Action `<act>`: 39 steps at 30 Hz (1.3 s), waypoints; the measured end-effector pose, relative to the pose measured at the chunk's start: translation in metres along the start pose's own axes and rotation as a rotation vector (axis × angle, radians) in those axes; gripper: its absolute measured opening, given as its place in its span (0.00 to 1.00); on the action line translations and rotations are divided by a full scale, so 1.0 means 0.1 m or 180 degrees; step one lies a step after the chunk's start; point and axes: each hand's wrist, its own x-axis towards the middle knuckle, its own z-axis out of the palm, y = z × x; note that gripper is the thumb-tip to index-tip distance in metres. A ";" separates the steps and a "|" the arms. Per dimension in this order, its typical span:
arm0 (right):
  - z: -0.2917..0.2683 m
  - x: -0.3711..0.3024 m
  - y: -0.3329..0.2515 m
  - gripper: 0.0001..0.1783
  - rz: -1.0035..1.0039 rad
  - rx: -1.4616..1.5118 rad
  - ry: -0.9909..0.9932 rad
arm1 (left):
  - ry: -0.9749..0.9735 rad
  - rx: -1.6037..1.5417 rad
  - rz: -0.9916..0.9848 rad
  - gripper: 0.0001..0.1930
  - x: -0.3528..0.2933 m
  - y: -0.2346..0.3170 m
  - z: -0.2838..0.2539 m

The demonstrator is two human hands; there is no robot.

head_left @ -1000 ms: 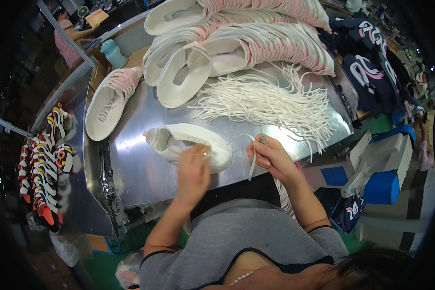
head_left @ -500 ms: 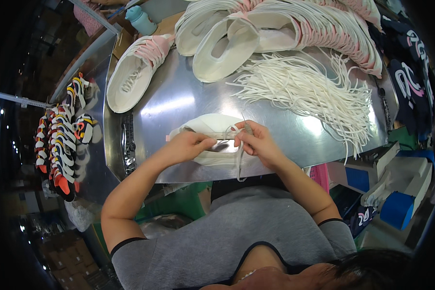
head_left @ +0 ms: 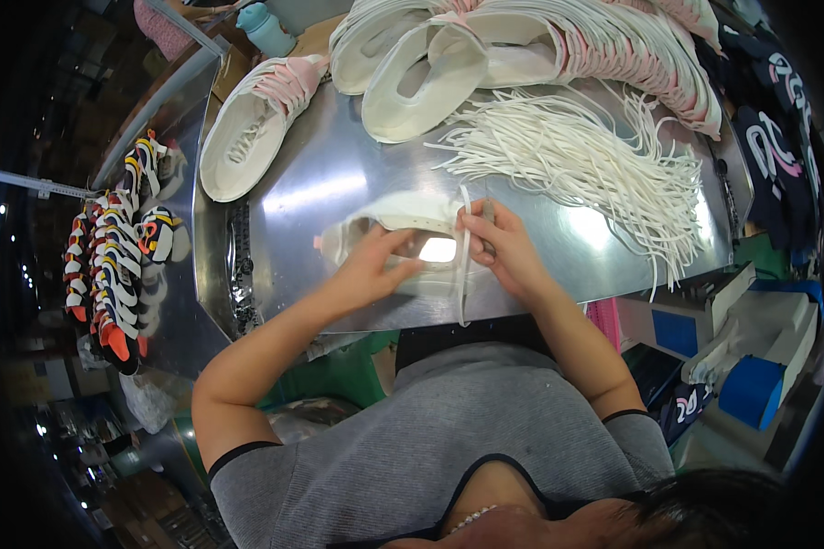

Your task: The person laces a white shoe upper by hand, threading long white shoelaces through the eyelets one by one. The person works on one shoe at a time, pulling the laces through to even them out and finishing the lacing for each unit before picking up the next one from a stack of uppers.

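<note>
A white shoe upper point(head_left: 417, 209) lies on the metal table in front of me, slightly blurred, its long opening between my hands. My left hand point(head_left: 373, 265) rests at the upper's left part, thumb and forefinger spread apart over the opening. In my right hand point(head_left: 508, 252), thumb and fingers pinch a white shoelace point(head_left: 464, 284), whose ends stick up above the fingers and hang down past the upper's near side. The same hand also keeps a small grey-handled tool point(head_left: 488, 216) against its fingers; its tip cannot be made out.
Beyond the upper lies a heap of loose white laces point(head_left: 577, 165). White-and-pink laced uppers point(head_left: 632, 69) stand nested at the back, with a single one point(head_left: 256, 128) at the left. Colourful shoe parts point(head_left: 114, 274) line the far left surface. Grey-and-blue bins point(head_left: 751, 366) sit at the right.
My left thumb and forefinger have come apart on the upper. My right hand has shifted slightly right and up, and the lace now hangs straighter from it, apart from the upper's edge.
</note>
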 end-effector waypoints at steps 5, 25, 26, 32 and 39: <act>0.07 0.04 0.00 0.08 0.0040 0.0060 0.0112 | -0.0457 -0.3011 -0.1417 0.28 0.07 0.10 0.04; -0.07 -0.72 0.06 0.08 -0.0302 -0.1584 0.0243 | 0.0182 -0.4090 -0.1222 0.29 0.30 0.54 0.50; -0.08 -0.74 0.07 0.08 -0.0281 -0.1580 0.0259 | 0.0142 -0.4027 -0.1223 0.28 0.28 0.52 0.50; -0.10 -0.74 0.11 0.08 -0.0362 -0.1727 0.0333 | -0.0003 -0.4258 -0.1013 0.24 0.22 0.51 0.54; -0.08 -0.73 0.17 0.06 -0.0651 -0.2076 0.0233 | 0.0250 -0.4486 -0.0979 0.21 0.24 0.51 0.58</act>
